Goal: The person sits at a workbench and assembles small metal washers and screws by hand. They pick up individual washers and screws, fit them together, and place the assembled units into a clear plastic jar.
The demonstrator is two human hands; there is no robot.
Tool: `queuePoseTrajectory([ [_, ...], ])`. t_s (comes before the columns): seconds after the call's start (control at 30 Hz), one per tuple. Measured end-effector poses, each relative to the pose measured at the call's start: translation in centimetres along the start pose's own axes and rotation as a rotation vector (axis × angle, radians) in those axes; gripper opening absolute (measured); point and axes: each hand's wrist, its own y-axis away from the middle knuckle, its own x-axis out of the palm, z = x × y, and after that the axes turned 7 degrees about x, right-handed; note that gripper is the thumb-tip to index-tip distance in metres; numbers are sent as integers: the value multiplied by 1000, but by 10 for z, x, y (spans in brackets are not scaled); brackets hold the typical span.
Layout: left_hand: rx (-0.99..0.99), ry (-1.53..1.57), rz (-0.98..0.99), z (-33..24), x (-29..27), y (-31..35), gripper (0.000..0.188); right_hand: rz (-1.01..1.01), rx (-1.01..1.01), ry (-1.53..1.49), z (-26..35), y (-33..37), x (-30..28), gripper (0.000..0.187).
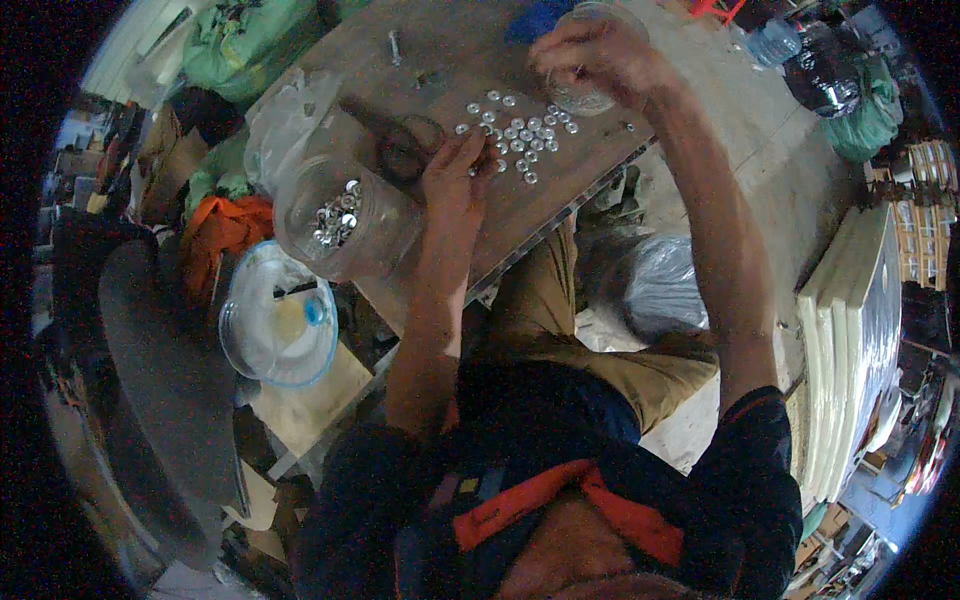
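Observation:
Small clear round pieces with holes (pixel 517 134) lie scattered on the worn board (pixel 440 70). At their left edge is my left hand (pixel 460 170), its thumb and fingers drawn together; whatever sits between them is too small to name. My right hand (pixel 600 62), slightly blurred, is raised at the board's far right with its fingers curled. Beneath it stands a clear plastic container (pixel 580 98), partly covered by the hand. What those fingers hold, if anything, is hidden. Left of my left wrist, a clear plastic tub (pixel 340 250) holds shiny metal pieces (pixel 338 218).
Dark-handled scissors (pixel 400 145) lie behind my left hand. A bolt (pixel 394 48) rests farther back. Beside the board are a clear round lidded bucket (pixel 278 315), an orange cloth (pixel 225 235) and a green bag (pixel 245 45). Wrapped pale panels (pixel 845 350) stand at right.

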Motion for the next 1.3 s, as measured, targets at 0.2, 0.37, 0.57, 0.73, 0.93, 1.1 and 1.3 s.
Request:
queuePoseTrajectory([
  [0.2,32,27,-8,5,-2,-3,20,48,90,12,-36,14,69,23],
  [0.37,113,-75,-29,6,0,0,16,-62,19,148,-45,20,81,22],
  [0.57,274,-141,-22,9,5,1,14,-252,-120,301,-52,19,98,24],
  [0.73,259,-128,-5,2,3,1,14,-273,-31,491,-49,16,102,23],
  [0.93,156,90,-4,13,-23,-11,25,-60,-17,96,4,29,115,22],
  [1.1,239,-458,139,50,-50,-30,26,61,-376,274,56,16,177,24],
  [1.3,86,49,118,42,-56,-35,26,-14,-265,223,50,8,171,20],
])
